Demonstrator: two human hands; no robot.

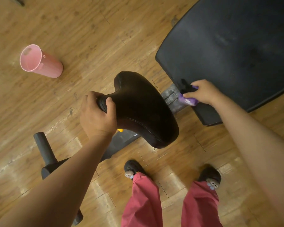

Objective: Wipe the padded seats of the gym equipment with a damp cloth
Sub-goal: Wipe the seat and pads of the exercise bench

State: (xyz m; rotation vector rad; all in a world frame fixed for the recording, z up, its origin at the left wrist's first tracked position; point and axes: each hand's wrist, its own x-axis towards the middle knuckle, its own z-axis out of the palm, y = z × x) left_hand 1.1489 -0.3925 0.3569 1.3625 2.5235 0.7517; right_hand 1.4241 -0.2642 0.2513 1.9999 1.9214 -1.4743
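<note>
Worn wooden plank floor [88, 30] fills the frame, with a pink bucket [41, 61] at upper left. My left hand [97, 115] curls around the narrow nose of the glossy black saddle seat [143, 110] at centre. My right hand [203, 94] pinches a bunched purple cloth [188, 99] at the lower left corner of the smudged black pad [228, 46], upper right.

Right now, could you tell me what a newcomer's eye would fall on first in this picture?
Centre frame, the left hand grips the narrow nose of a black saddle seat. To its right, the right hand holds a purple cloth at the near corner of a black padded bench. A pink bucket sits on the wooden floor at upper left.
</note>
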